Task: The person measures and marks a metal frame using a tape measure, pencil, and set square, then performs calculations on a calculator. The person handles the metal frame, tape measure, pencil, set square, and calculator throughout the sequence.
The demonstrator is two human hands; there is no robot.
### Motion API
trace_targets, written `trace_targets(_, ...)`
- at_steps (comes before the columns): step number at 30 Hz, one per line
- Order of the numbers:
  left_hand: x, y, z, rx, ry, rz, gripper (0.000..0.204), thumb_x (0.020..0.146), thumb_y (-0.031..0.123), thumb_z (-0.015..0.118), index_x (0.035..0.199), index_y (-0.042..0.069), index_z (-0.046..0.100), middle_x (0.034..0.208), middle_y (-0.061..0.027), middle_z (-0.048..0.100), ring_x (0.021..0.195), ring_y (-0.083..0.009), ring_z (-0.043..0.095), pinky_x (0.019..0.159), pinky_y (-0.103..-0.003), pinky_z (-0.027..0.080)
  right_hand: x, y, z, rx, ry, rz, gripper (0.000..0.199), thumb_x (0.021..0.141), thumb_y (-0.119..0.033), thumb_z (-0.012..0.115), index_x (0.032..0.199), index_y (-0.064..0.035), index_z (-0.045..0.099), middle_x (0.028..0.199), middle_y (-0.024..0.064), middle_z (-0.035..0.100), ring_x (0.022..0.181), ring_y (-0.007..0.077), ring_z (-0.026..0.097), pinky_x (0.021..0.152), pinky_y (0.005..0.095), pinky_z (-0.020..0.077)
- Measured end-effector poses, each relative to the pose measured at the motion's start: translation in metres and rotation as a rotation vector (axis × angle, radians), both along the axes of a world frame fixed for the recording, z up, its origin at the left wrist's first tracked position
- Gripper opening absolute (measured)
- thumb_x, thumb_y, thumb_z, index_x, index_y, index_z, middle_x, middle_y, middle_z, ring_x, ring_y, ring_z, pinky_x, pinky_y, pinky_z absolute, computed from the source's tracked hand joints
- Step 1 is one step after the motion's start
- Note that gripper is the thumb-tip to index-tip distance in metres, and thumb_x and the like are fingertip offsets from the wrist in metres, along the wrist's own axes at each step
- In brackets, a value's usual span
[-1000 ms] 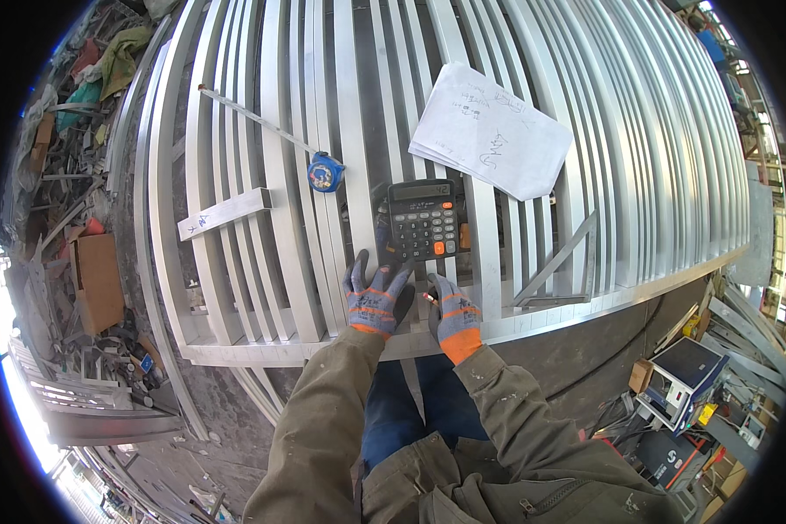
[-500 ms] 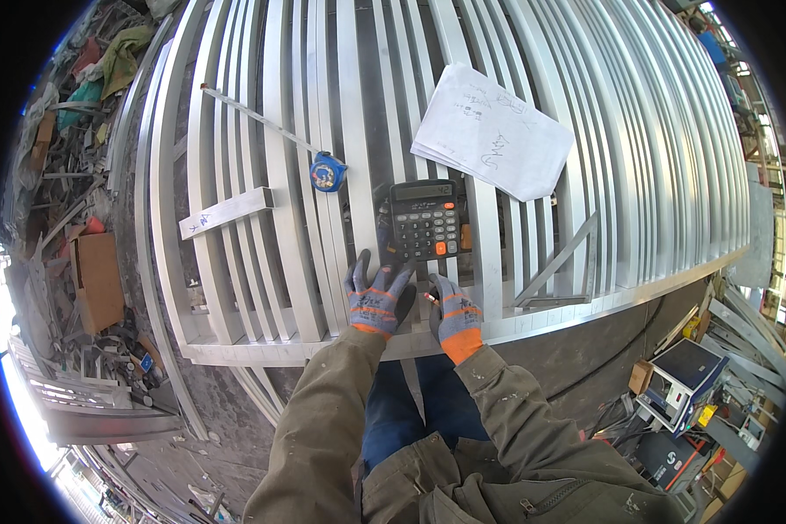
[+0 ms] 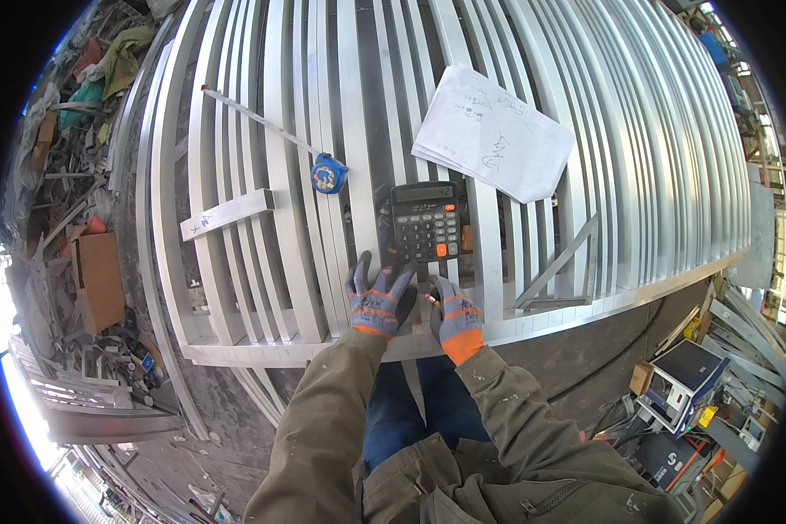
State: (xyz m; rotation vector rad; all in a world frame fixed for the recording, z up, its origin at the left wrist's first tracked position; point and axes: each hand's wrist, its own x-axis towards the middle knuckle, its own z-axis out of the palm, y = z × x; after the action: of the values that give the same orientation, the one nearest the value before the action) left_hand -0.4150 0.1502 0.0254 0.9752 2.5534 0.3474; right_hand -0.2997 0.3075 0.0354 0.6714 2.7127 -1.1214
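2 gloved hands: left hand (image 3: 378, 297), right hand (image 3: 454, 307) flat beside calculator (image 3: 425, 223).

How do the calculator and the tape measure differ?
The calculator is black, rectangular and flat, at the left hand's fingertips; the tape measure is blue, rounded, lying farther off with its blade pulled out across the aluminium profiles. Both rest on those profiles.

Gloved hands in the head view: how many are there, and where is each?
2. The left hand rests on the aluminium bars just below the black calculator; the right hand lies beside it, holding a small pen-like thing. None hidden.
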Motion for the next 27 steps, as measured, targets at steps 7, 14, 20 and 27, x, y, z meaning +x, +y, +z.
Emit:
trace_targets(7,0.0,0.001,0.0,0.088,0.208,-0.001,0.05,0.093,0.038,0.071,0.143,0.034,0.063,0.132,-0.0027,0.065,0.144,-0.0481,0.032,0.116,-0.063,0.03,0.0,0.001,-0.006,-0.028,0.026,-0.026,0.057,0.091,-0.001,0.052,0.147,-0.0043,0.05,0.134,0.0253,0.063,0.121,0.0457,0.061,0.1,0.0529,0.0506)
trace_targets(14,0.001,0.003,0.002,0.122,0.186,0.018,0.052,0.093,0.038,0.071,0.144,0.034,0.062,0.133,-0.0038,0.063,0.145,-0.0488,0.03,0.116,-0.064,0.029,0.001,0.004,-0.002,-0.055,0.031,-0.043,0.052,0.092,-0.002,0.053,0.145,-0.0058,0.053,0.132,0.0237,0.064,0.119,0.0438,0.062,0.098,0.0503,0.0518)
trace_targets(20,0.001,0.004,0.006,0.116,0.165,0.027,0.05,0.094,0.038,0.07,0.144,0.034,0.062,0.132,-0.0051,0.063,0.145,-0.0488,0.03,0.117,-0.063,0.028,-0.005,0.006,0.012,-0.164,-0.001,-0.098,0.052,0.09,0.005,0.052,0.141,-0.0049,0.058,0.13,0.0207,0.067,0.118,0.0388,0.066,0.1,0.0433,0.0536)
trace_targets(27,0.001,0.006,0.007,0.126,0.19,0.035,0.05,0.094,0.035,0.072,0.143,0.034,0.062,0.13,-0.0047,0.064,0.145,-0.0477,0.031,0.117,-0.061,0.03,-0.004,0.023,0.018,-0.249,0.161,-0.158,0.042,0.097,-0.002,0.057,0.138,-0.0069,0.06,0.13,0.0176,0.069,0.116,0.0363,0.068,0.098,0.0436,0.0535)
